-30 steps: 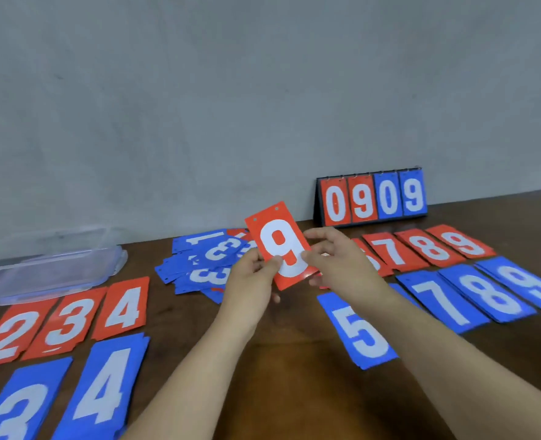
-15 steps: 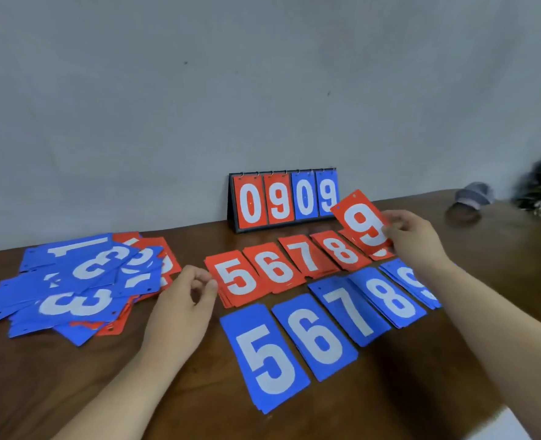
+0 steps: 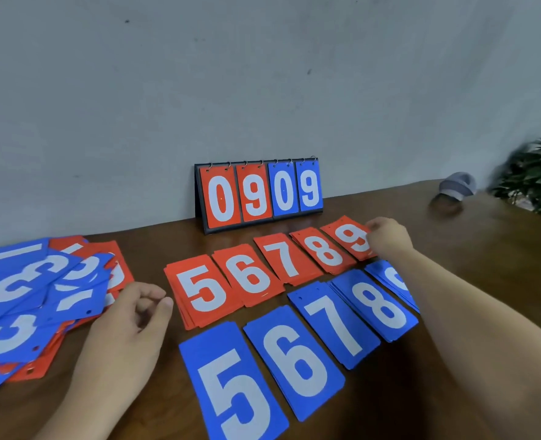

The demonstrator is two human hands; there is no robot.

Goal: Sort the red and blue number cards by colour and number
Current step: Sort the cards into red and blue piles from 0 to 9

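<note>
Two rows read 5–9, red cards [image 3: 199, 290] behind blue cards [image 3: 234, 385]; scoreboard [image 3: 259, 193] reads 0909. Right hand [image 3: 389, 238] pinches edge of red 9 card [image 3: 348, 238]; left hand [image 3: 126, 331] grip slack, empty.

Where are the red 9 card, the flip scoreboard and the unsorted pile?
red 9 card [image 3: 347, 241]: head view, on its middle.
flip scoreboard [image 3: 255, 193]: head view, on its red 9 panel.
unsorted pile [image 3: 56, 322]: head view, on a blue card.

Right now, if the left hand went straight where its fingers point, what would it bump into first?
Probably the red 5 pile: the left hand has its fingertips aimed at that pile's nearest edge, just short of it, though depth is hard to judge.
</note>
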